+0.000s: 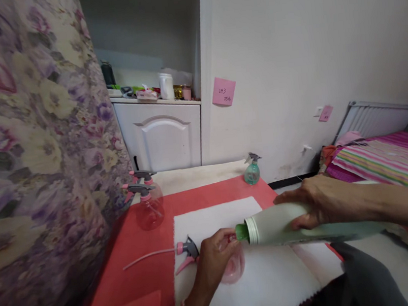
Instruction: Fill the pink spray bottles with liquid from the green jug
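My left hand is closed round the neck of a clear pink spray bottle whose top is off. The bottle rests on a white cloth. My right hand grips a large pale green bottle, tilted nearly flat with its mouth pointing left. The green spout of the large bottle is at the pink bottle's opening; whether liquid flows I cannot tell. Left of my left hand lies a grey and pink spray head with its long pink tube stretched over the red table cover.
Two pink spray bottles stand upright at the table's far left. A green spray bottle stands at the far right corner. The red-covered table adjoins a floral curtain. Behind are a white cabinet and a bed.
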`<state>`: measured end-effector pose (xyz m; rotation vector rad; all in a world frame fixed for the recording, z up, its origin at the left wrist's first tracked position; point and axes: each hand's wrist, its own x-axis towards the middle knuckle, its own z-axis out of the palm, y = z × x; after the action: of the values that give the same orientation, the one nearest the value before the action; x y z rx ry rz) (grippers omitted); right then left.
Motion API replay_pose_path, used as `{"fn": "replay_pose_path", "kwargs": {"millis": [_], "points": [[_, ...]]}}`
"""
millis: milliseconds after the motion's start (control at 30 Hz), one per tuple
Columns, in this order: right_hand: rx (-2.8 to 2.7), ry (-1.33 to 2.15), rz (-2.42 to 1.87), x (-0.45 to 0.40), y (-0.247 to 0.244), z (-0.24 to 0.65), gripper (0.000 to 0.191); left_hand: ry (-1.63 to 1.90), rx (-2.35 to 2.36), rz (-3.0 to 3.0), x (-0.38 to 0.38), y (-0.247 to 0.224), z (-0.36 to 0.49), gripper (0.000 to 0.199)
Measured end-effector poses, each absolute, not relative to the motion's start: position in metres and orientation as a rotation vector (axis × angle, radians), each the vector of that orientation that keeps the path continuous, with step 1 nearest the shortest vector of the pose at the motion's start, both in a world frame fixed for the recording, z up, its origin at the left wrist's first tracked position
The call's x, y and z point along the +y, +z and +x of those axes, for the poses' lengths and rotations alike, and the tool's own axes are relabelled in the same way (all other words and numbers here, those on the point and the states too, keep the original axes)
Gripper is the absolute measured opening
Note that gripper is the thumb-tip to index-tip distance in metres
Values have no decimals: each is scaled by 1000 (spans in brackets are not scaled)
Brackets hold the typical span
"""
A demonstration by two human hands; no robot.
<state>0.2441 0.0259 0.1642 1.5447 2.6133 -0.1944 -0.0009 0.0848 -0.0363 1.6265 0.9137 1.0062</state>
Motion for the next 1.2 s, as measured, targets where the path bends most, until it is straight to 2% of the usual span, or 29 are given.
{"fn": "replay_pose_path", "kwargs": {"millis": [1200], "points": [[2555, -175, 1574, 27, 166, 242, 38, 1005, 911, 1650, 85, -37, 0, 18]]}}
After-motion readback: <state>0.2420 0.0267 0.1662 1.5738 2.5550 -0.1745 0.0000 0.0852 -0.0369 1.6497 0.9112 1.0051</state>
